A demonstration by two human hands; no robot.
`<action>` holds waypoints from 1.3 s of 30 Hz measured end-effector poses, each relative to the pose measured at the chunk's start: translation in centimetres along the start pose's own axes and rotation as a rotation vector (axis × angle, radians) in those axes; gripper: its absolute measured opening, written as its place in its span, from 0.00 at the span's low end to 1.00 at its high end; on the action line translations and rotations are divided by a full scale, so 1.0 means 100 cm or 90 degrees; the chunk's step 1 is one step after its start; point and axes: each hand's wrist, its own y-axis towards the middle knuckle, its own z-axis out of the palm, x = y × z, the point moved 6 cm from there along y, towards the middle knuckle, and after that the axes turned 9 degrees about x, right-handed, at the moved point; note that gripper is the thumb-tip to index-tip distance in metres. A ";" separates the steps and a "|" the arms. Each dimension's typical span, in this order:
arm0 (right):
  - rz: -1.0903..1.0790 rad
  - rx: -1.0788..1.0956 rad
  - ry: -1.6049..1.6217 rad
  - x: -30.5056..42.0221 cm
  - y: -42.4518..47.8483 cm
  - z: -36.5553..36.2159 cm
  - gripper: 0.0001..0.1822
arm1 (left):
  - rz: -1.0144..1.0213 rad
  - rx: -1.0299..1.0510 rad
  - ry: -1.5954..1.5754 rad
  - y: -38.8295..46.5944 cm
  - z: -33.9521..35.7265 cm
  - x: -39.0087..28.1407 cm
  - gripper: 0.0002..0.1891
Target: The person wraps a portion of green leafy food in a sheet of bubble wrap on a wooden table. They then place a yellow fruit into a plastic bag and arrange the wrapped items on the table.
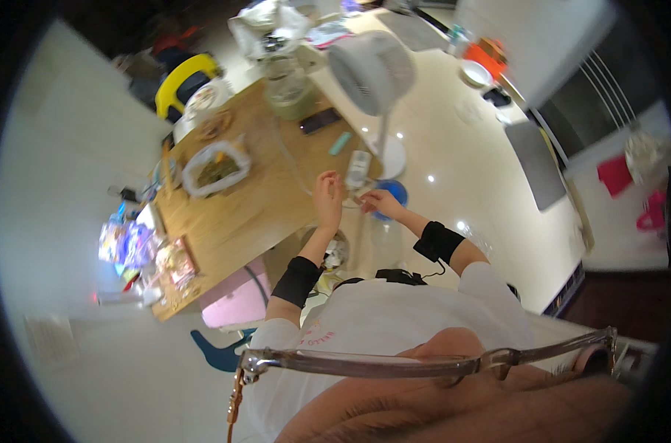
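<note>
My left hand [329, 200] is raised near the corner of the wooden table [258, 194], its fingers bent and close together; whether it holds anything is unclear. To its right, my right hand [381, 203] has its fingers drawn together at a small pale thing [363, 194], too blurred to name. Just beyond both hands a white power strip [357, 168] lies at the table corner, with a white cable near it. A blue round basin or lid [395, 192] shows beneath and behind my right hand. A green stick-like item [340, 143] and a dark smartphone [320, 120] lie farther off.
A white fan [371, 72] stands beyond the table corner. On the table are a clear-topped container with a green base [288, 91] and a white plastic bag [216, 169] holding greenish-brown contents. A pink seat [238, 296] is below the near edge; colourful packages [128, 243] sit at left.
</note>
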 end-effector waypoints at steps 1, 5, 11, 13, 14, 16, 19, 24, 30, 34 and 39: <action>0.005 -0.032 0.023 -0.014 -0.027 -0.035 0.12 | 0.031 0.053 0.020 0.003 0.032 -0.025 0.07; -0.004 -0.236 0.068 -0.063 -0.164 -0.159 0.16 | 0.070 0.212 0.014 0.000 0.171 -0.064 0.08; 0.118 -0.576 0.056 -0.118 -0.347 -0.255 0.14 | -0.002 0.338 -0.036 -0.015 0.305 -0.116 0.10; 0.088 -0.675 0.056 -0.146 -0.388 -0.271 0.12 | -0.131 0.492 -0.155 -0.021 0.340 -0.133 0.10; 0.073 -0.696 0.143 -0.157 -0.396 -0.271 0.11 | -0.139 0.537 -0.108 -0.018 0.349 -0.141 0.10; 0.111 -0.692 0.165 -0.169 -0.409 -0.274 0.11 | -0.077 0.565 -0.054 -0.016 0.375 -0.147 0.10; 0.134 -0.687 0.165 -0.180 -0.410 -0.298 0.10 | 0.050 0.494 -0.037 -0.008 0.411 -0.141 0.09; 0.109 -0.729 0.187 -0.163 -0.409 -0.367 0.11 | -0.008 0.440 -0.035 0.039 0.448 -0.123 0.08; 0.139 -0.780 0.206 -0.124 -0.410 -0.448 0.12 | -0.035 0.434 0.024 0.113 0.487 -0.111 0.10; 0.162 -0.770 0.242 -0.108 -0.389 -0.483 0.12 | -0.070 0.434 0.040 0.156 0.515 -0.093 0.08; 0.215 -0.758 0.282 -0.103 -0.372 -0.544 0.12 | -0.110 0.412 0.049 0.200 0.565 -0.073 0.05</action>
